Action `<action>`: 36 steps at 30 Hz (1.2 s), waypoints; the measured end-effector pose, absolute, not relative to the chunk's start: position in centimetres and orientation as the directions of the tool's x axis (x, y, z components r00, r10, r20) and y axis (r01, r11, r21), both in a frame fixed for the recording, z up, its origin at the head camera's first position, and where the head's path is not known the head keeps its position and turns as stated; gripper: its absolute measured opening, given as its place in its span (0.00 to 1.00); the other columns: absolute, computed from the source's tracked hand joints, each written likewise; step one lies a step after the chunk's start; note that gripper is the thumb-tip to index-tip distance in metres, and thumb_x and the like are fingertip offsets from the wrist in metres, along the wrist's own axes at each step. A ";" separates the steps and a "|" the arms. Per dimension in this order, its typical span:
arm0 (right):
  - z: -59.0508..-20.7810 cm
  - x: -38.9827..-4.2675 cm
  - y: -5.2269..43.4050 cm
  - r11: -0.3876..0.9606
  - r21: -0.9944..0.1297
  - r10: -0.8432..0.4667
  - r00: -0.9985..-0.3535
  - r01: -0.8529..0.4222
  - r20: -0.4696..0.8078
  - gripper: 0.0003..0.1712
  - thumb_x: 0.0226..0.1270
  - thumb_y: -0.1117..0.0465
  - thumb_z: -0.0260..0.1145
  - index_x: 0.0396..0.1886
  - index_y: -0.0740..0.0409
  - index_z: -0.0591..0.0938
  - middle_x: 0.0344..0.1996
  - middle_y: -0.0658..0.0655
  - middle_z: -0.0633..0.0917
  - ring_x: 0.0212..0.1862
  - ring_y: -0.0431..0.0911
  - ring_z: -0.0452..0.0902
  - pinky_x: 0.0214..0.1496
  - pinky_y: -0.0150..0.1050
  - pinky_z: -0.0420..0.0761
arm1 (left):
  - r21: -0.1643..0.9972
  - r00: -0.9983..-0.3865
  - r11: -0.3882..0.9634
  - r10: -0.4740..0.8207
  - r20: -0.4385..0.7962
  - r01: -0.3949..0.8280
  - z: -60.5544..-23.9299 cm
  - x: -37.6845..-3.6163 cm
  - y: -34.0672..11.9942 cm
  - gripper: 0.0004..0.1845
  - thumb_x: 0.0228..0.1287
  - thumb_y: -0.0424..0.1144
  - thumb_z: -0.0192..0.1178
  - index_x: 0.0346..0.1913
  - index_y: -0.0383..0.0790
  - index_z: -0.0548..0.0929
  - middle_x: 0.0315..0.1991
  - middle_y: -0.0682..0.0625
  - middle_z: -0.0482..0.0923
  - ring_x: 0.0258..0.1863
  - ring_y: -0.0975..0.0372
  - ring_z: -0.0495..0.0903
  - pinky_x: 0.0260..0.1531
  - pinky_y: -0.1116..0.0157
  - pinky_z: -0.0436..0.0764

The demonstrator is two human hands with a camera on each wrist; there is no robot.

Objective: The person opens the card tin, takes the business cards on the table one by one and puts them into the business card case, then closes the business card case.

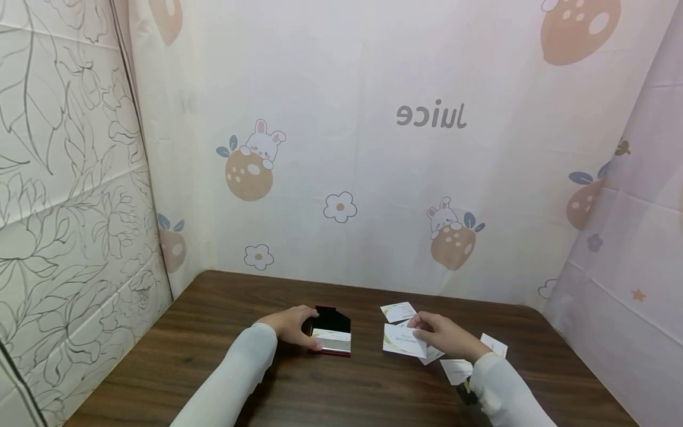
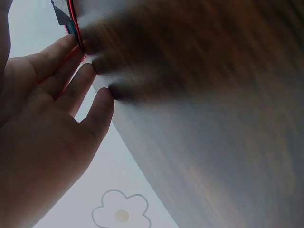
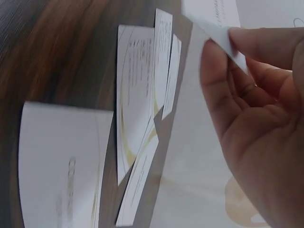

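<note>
Gripping a small case by its edges with the left hand, with the thumb at the near edge and fingers at the far left corner. Lying flat on the surface and showing black with a red edge. In the near part of the case, a white card just above a pale, shiny strip. In the left wrist view, only a corner of the case at the top, with fingers little bent toward the red edge.

Pinching a printed card between thumb and fingers of the right hand, well apart from the case and to its right. In the right wrist view, held up at a tilt, clear of the surface. Partly covered behind it in the head view, a lower card; just beyond, a far card. To the left of the right white sleeve, a flat card; beyond it, to the right, another card. Half hidden under that sleeve, something dark with a yellow mark, too small to make out.

Behind the surface, a pale curtain printed with rabbits, fruit and flowers.
</note>
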State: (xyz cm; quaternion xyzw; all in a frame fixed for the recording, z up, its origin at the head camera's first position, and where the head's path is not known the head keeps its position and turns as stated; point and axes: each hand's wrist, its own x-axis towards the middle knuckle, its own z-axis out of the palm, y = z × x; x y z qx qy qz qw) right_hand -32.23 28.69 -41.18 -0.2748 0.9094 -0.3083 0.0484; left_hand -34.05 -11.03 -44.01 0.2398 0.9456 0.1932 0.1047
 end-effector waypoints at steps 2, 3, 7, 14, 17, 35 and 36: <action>-41.1 -32.3 28.2 0.661 -0.577 -0.522 -0.846 -0.481 0.108 0.06 0.74 0.62 0.61 0.47 0.57 0.81 0.38 0.49 0.81 0.42 0.44 0.75 0.45 0.41 0.77 | 0.416 -0.863 0.810 0.494 -0.105 0.413 -44.1 -34.1 -11.0 0.46 0.53 0.63 0.72 0.70 0.41 0.71 0.70 0.45 0.67 0.69 0.53 0.66 0.64 0.51 0.69; -41.1 -32.4 28.0 0.660 -0.575 -0.516 -0.848 -0.483 0.121 0.06 0.74 0.62 0.62 0.47 0.57 0.81 0.39 0.49 0.82 0.42 0.44 0.76 0.45 0.42 0.77 | 0.415 -0.863 0.811 0.494 -0.105 0.414 -44.1 -34.1 -11.0 0.46 0.54 0.63 0.72 0.70 0.41 0.71 0.70 0.45 0.67 0.69 0.53 0.66 0.64 0.51 0.69; -41.3 -32.6 26.9 0.654 -0.574 -0.498 -0.852 -0.493 0.163 0.07 0.74 0.63 0.62 0.48 0.58 0.81 0.39 0.49 0.82 0.43 0.44 0.75 0.47 0.43 0.77 | 0.411 -0.864 0.813 0.492 -0.104 0.413 -44.1 -34.1 -11.0 0.46 0.53 0.63 0.72 0.70 0.41 0.71 0.69 0.45 0.67 0.69 0.53 0.67 0.64 0.51 0.69; -41.9 -33.7 24.2 0.656 -0.580 -0.462 -0.865 -0.482 0.195 0.07 0.74 0.63 0.63 0.48 0.56 0.82 0.38 0.48 0.81 0.41 0.44 0.73 0.45 0.43 0.76 | 0.414 -0.866 0.813 0.488 -0.104 0.409 -44.0 -34.1 -11.1 0.46 0.53 0.62 0.72 0.70 0.41 0.71 0.69 0.45 0.67 0.69 0.52 0.67 0.64 0.50 0.69; -42.1 -34.2 22.7 0.645 -0.603 -0.457 -0.869 -0.470 0.188 0.07 0.74 0.62 0.62 0.48 0.55 0.82 0.39 0.48 0.81 0.41 0.44 0.73 0.46 0.43 0.75 | 0.412 -0.867 0.813 0.489 -0.099 0.412 -44.1 -34.2 -11.1 0.46 0.53 0.63 0.72 0.70 0.41 0.71 0.69 0.45 0.67 0.69 0.52 0.67 0.64 0.50 0.69; -43.8 -36.2 15.3 0.564 -0.650 -0.483 -0.842 -0.509 0.240 0.08 0.72 0.64 0.63 0.47 0.55 0.84 0.41 0.51 0.84 0.40 0.43 0.74 0.44 0.41 0.75 | 0.415 -0.865 0.811 0.491 -0.103 0.412 -44.2 -34.5 -10.9 0.47 0.52 0.64 0.71 0.69 0.38 0.72 0.68 0.44 0.69 0.68 0.53 0.67 0.65 0.52 0.68; -43.9 -36.2 15.0 0.565 -0.649 -0.485 -0.842 -0.509 0.237 0.08 0.72 0.64 0.63 0.47 0.55 0.84 0.41 0.50 0.84 0.40 0.43 0.74 0.44 0.41 0.75 | 0.415 -0.864 0.810 0.494 -0.100 0.415 -44.2 -34.5 -11.0 0.47 0.52 0.64 0.72 0.69 0.37 0.71 0.68 0.44 0.69 0.68 0.53 0.67 0.65 0.52 0.68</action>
